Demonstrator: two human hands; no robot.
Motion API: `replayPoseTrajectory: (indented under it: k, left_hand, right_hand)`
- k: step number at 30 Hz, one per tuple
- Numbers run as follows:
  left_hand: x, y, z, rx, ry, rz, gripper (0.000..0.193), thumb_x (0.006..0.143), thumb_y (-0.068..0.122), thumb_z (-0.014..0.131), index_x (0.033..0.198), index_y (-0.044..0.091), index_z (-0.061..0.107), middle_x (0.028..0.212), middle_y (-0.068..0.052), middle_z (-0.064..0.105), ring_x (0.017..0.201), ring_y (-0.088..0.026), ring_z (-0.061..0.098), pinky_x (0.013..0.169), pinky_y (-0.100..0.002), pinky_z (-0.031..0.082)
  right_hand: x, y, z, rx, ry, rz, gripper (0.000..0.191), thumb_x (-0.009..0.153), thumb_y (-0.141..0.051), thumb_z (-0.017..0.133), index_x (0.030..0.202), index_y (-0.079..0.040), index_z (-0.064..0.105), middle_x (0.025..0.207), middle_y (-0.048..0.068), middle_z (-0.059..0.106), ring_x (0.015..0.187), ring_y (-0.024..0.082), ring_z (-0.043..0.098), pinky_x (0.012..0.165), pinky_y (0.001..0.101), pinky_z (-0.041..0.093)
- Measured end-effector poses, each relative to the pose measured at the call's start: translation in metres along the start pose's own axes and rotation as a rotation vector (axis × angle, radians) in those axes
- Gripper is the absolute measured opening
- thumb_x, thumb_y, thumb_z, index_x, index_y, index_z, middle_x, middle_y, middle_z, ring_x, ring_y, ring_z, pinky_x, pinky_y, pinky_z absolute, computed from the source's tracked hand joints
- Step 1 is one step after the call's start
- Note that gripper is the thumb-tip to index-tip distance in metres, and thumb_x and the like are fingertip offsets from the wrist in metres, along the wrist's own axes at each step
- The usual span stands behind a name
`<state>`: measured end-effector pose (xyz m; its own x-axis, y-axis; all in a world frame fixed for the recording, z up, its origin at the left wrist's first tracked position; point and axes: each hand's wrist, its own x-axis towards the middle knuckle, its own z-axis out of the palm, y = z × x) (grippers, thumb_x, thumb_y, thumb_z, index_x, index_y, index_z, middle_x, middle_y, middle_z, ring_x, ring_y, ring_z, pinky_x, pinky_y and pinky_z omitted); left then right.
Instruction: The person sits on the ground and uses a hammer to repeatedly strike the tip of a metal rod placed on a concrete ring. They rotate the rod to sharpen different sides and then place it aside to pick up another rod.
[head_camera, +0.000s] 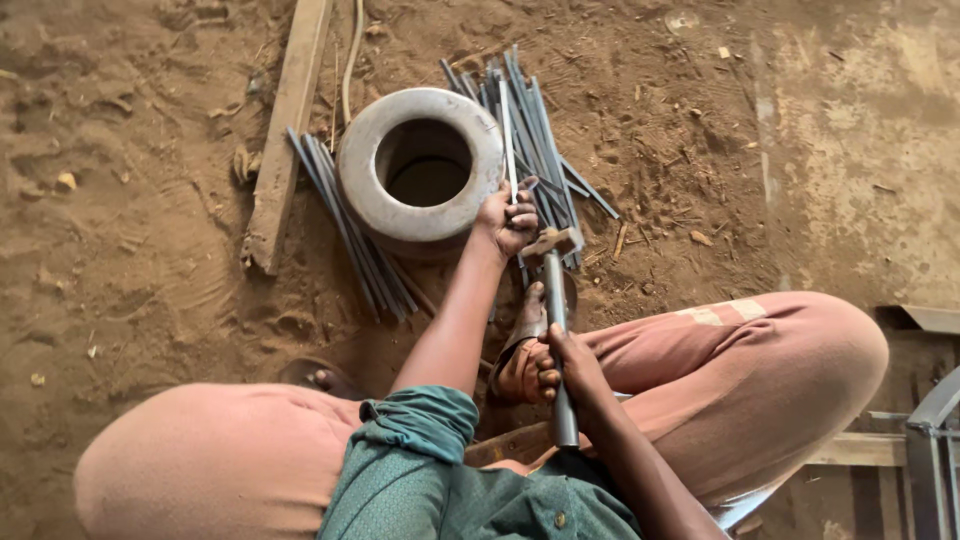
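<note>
**Hands at the ring: rod held, hammer gripped**

Your left hand (508, 222) is closed around one thin grey metal rod (509, 150), holding it upright against the outer rim of the heavy grey metal ring (420, 172), on the ring's side nearest your right knee. Your right hand (575, 362) is wrapped around the grey metal handle of a hammer (556, 300), whose head sits just beside the ring, touching or nearly touching the left-hand fingers; which, you cannot tell. More thin grey rods (545, 140) lie fanned on the sandy ground beyond the ring, and another bundle of rods (345, 225) passes under its opposite side. A weathered wooden plank (287, 130) lies beside that bundle, farther from the ring.
</note>
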<state>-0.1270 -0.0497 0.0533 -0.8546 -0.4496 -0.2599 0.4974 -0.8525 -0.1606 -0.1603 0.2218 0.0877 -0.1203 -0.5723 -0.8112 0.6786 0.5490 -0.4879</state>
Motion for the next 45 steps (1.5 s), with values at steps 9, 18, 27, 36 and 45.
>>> replayPoseTrajectory:
  k: [9, 18, 27, 36, 45]
  left_hand:
    - [0.026, -0.012, 0.005, 1.098, 0.289, 0.073, 0.093, 0.093, 0.075, 0.028, 0.167, 0.023, 0.008, 0.173, -0.008, 0.013, 0.155, -0.026, 0.015, 0.124, -0.055, 0.013]
    - [-0.086, 0.037, -0.057, 1.333, 0.405, 0.177, 0.046, 0.098, 0.048, 0.062, 0.106, 0.003, 0.073, 0.084, -0.008, 0.076, 0.063, -0.015, 0.065, 0.056, -0.033, 0.049]
    - [-0.176, 0.083, -0.095, 1.913, 1.251, 0.598, 0.060, 0.081, 0.044, 0.082, 0.119, 0.001, 0.068, 0.116, -0.029, 0.069, 0.110, -0.048, 0.065, 0.093, -0.051, 0.052]
    - [-0.218, 0.084, -0.141, 1.662, 1.519, 0.558, 0.043, 0.089, 0.041, 0.071, 0.116, 0.007, 0.064, 0.115, -0.023, 0.071, 0.109, -0.044, 0.067, 0.088, -0.053, 0.053]
    - [-0.201, 0.082, -0.143, 1.667, 1.524, 0.352, 0.030, 0.097, 0.041, 0.061, 0.112, 0.015, 0.063, 0.118, -0.016, 0.070, 0.112, -0.043, 0.065, 0.087, -0.056, 0.052]
  right_hand:
    - [0.047, 0.026, -0.037, 0.001, -0.142, -0.005, 0.036, 0.101, -0.050, 0.058, 0.093, -0.015, 0.052, 0.064, -0.007, 0.046, 0.045, 0.006, 0.041, 0.039, 0.0236, 0.036]
    - [0.094, 0.029, -0.028, 0.104, 0.001, 0.089, 0.031, 0.094, -0.049, 0.058, 0.099, -0.019, 0.055, 0.062, -0.002, 0.044, 0.043, 0.012, 0.039, 0.039, 0.0301, 0.034]
    - [0.072, -0.003, 0.034, -0.623, 0.022, -0.681, 0.032, 0.096, -0.041, 0.070, 0.100, -0.010, 0.060, 0.067, 0.002, 0.058, 0.051, 0.010, 0.054, 0.044, 0.0286, 0.044]
    - [0.049, -0.030, 0.067, -0.485, -0.132, -0.318, 0.022, 0.099, -0.027, 0.064, 0.102, -0.010, 0.051, 0.071, -0.001, 0.054, 0.055, 0.009, 0.051, 0.047, 0.0264, 0.044]
    - [0.032, -0.025, 0.072, -0.758, 0.041, -0.295, 0.023, 0.098, -0.030, 0.065, 0.102, -0.010, 0.054, 0.071, 0.002, 0.056, 0.056, 0.011, 0.053, 0.049, 0.0274, 0.046]
